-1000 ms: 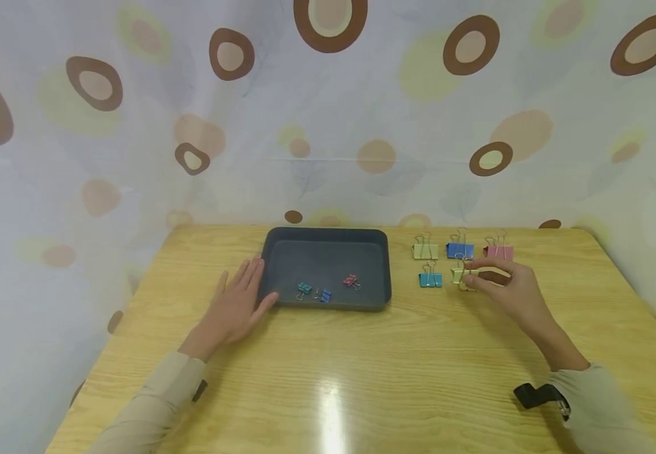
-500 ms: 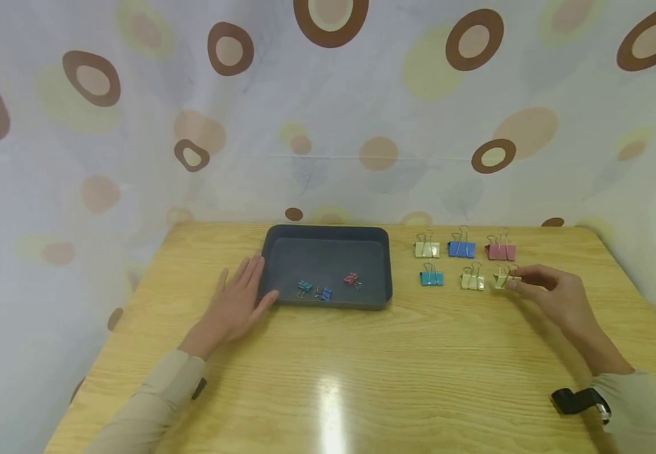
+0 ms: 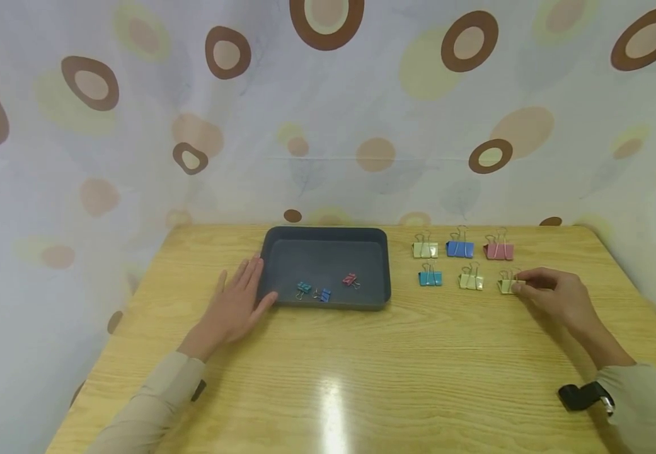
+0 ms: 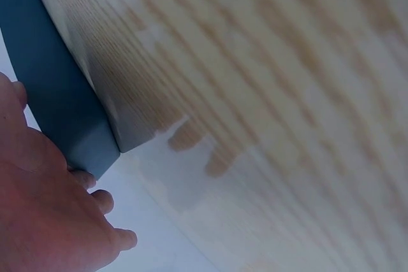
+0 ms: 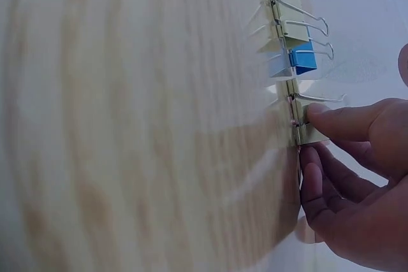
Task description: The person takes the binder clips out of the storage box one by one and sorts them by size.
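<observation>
On the right of the table, my right hand (image 3: 557,299) pinches a pale yellow binder clip (image 3: 507,287) between thumb and fingers. In the right wrist view the thumb lies on the face of that yellow clip (image 5: 308,130), which stands on its spine with wire handles up. Left of it in the front row stand another yellow binder clip (image 3: 471,282) and a teal one (image 3: 430,279). My left hand (image 3: 232,306) lies with straight fingers along the left side of a dark grey tray (image 3: 328,234), its thumb at the front left corner.
A back row holds a yellow clip (image 3: 425,250), a blue clip (image 3: 460,250) and a pink clip (image 3: 499,251). Inside the tray lie small teal (image 3: 304,288), blue (image 3: 323,294) and pink (image 3: 351,279) binder clips. A patterned curtain (image 3: 328,126) hangs behind the table (image 3: 328,366).
My right hand has moved right with the yellow clip, from beside the other front-row yellow clip to the row's right end, and lowered slightly. The left hand has stayed at the tray.
</observation>
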`<state>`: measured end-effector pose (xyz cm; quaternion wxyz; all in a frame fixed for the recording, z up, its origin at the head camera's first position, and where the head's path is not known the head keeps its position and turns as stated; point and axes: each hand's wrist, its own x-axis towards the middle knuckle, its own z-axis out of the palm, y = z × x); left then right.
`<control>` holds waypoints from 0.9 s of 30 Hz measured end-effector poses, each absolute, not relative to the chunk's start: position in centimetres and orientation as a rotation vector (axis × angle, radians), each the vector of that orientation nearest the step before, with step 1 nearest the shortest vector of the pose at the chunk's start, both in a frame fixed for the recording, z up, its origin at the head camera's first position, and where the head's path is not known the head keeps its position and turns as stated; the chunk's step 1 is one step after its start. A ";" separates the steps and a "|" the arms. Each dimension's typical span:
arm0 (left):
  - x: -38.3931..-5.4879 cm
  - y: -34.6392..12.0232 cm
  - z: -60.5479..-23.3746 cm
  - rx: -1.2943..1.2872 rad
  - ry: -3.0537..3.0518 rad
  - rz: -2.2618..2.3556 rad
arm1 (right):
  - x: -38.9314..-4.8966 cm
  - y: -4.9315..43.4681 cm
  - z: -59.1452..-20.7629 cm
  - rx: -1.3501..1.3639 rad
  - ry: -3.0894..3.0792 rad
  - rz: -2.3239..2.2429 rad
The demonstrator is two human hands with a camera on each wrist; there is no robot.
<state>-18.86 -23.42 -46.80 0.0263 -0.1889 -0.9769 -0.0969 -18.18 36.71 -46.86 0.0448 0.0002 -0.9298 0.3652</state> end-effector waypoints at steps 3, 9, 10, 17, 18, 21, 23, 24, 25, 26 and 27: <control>-18.9 -23.4 -46.8 -0.590 -3.006 -0.297 | -18.3 36.8 -47.1 0.016 -2.848 1.107; -18.9 -23.4 -46.8 -0.588 -3.018 -0.297 | -17.6 37.4 -46.9 0.016 -2.748 1.229; -19.0 -23.3 -46.8 -0.590 -3.019 -0.289 | -17.4 37.5 -46.7 0.021 -2.715 1.270; -18.9 -23.0 -46.5 -0.601 -3.006 -0.305 | -16.5 36.7 -45.3 0.121 -2.513 1.482; -18.9 -23.0 -46.5 -0.599 -3.005 -0.311 | -16.5 36.3 -45.2 0.138 -2.501 1.488; -18.7 -23.0 -46.5 -0.589 -3.016 -0.302 | -16.4 34.7 -44.8 0.184 -2.485 1.497; -18.6 -23.1 -46.5 -0.588 -3.016 -0.302 | -16.3 33.5 -44.5 0.197 -2.488 1.494; -18.6 -23.1 -46.4 -0.586 -3.019 -0.298 | -16.3 32.9 -44.4 0.204 -2.488 1.490; -18.6 -23.1 -46.5 -0.585 -3.022 -0.295 | -16.2 32.3 -44.3 0.209 -2.488 1.490; -18.6 -23.2 -46.5 -0.586 -3.021 -0.296 | -16.2 31.8 -44.2 0.228 -2.481 1.502; -18.6 -23.2 -46.4 -0.584 -3.026 -0.295 | -16.2 31.2 -44.1 0.240 -2.479 1.507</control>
